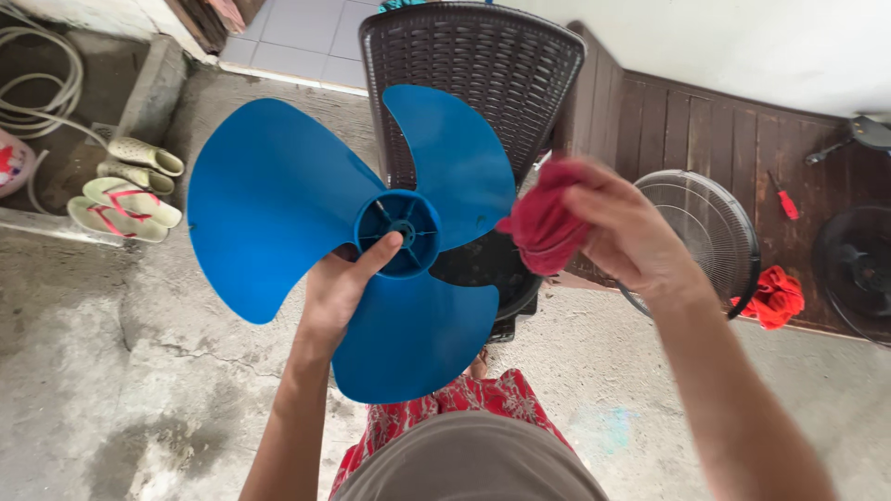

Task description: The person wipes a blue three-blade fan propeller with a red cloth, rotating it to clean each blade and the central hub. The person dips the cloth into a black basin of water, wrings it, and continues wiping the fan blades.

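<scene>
A blue three-bladed fan blade (278, 199) is held up in front of me by my left hand (339, 288), which grips it at the round hub (397, 232) with a finger across the hub's rim. My right hand (622, 227) is closed on a bunched red cloth (543, 223), which sits just off the edge of the upper right blade (455, 162). Whether the cloth touches the blade is unclear.
A dark woven plastic chair (469, 56) stands behind the blade. On the wooden platform (705, 130) to the right lie a wire fan guard (701, 227), another red cloth (775, 297), a red-handled screwdriver (785, 199) and a dark fan part (858, 269). Sandals (125, 195) and a hose (42, 88) lie left.
</scene>
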